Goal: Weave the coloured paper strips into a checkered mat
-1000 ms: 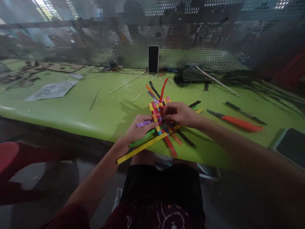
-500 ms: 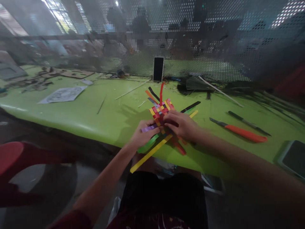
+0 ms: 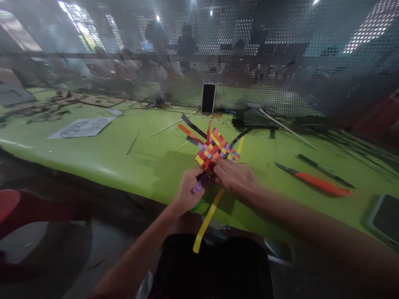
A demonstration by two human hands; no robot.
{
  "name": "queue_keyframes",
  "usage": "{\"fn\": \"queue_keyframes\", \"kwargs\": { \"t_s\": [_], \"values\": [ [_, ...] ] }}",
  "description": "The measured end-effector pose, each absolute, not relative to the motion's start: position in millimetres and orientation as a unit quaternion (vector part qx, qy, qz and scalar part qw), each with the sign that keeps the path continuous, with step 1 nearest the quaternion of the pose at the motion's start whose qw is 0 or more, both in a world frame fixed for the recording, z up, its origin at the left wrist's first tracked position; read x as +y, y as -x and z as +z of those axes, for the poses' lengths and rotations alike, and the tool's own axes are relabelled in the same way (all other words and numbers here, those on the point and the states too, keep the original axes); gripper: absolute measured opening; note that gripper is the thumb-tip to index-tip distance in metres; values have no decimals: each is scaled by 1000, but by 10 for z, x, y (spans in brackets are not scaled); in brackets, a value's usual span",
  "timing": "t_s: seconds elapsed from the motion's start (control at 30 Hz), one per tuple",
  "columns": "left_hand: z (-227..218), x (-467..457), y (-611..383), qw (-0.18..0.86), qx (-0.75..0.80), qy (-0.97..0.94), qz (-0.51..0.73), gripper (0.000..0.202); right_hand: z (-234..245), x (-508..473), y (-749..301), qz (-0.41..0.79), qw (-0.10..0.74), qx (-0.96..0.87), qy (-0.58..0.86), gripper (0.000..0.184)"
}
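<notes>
A small woven mat of coloured paper strips is held tilted above the near edge of the green table. Loose ends stick out of it: black, orange and red ones at the top, a long yellow strip hanging down toward my lap. My left hand is closed on the mat's lower left corner, pinching a purple strip. My right hand is closed on the mat's lower right edge. Both hands are slightly blurred.
An orange-handled knife and a dark blade lie to the right. A phone stands against the perforated metal screen at the back. A printed sheet, cardboard scraps, thin sticks and a dark tablet also lie on the table. A red stool sits at the left.
The mat has been lifted off the table and turned, so the yellow strip now hangs down. Both hands have shifted to its lower edge. The camera has tipped upward.
</notes>
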State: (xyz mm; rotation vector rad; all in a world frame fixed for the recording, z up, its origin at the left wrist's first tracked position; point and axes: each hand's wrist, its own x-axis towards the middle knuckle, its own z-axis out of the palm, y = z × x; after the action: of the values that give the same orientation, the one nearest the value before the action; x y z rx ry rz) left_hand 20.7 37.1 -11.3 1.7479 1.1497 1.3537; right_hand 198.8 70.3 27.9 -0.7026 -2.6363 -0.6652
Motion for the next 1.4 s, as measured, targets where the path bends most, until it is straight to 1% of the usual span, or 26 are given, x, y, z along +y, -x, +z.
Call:
{"fn": "queue_keyframes", "kwargs": {
  "t_s": [0.1,0.23,0.37,0.43,0.5,0.57,0.63,0.7,0.77,0.9,0.97,1.03,1.1,1.17,1.3,1.4],
  "values": [
    [-162,357,-189,309,461,-660,506,28,227,669,-1995,-242,195,-931,191,18],
    [-183,360,-165,322,478,-654,490,26,194,681,-1979,-217,186,-941,180,18],
    [-130,385,-155,349,472,-657,473,19,188,718,-1989,-134,150,-966,164,18],
    [-93,399,-140,367,465,-660,462,17,191,730,-2010,-71,161,-969,174,16],
    [-64,410,-122,383,459,-661,453,20,202,745,-2037,11,212,-957,197,16],
    [-45,416,-106,400,452,-656,454,20,224,768,-2064,86,296,-925,221,20],
    [-36,416,-93,425,444,-633,471,20,254,797,-2089,119,369,-890,242,20],
    [-26,419,-71,443,444,-611,483,23,281,818,-2109,121,391,-872,268,13],
    [-1,432,-25,455,445,-615,466,22,295,821,-2120,111,380,-873,286,9],
    [76,491,125,466,413,-686,376,22,270,780,-2106,69,315,-908,267,22],
    [88,518,193,459,412,-704,352,21,237,759,-2080,83,274,-922,262,27],
    [68,528,234,453,425,-700,352,23,196,754,-2049,127,247,-920,276,31],
    [30,522,245,446,440,-687,368,25,149,765,-2025,162,245,-908,298,32],
    [-1,507,237,440,453,-675,381,25,106,782,-2015,172,260,-898,311,31],
    [4,486,221,426,478,-663,388,22,51,794,-2025,160,267,-901,301,31],
    [9,486,232,419,497,-659,380,22,37,772,-2019,138,241,-913,299,33]
  ]
}}
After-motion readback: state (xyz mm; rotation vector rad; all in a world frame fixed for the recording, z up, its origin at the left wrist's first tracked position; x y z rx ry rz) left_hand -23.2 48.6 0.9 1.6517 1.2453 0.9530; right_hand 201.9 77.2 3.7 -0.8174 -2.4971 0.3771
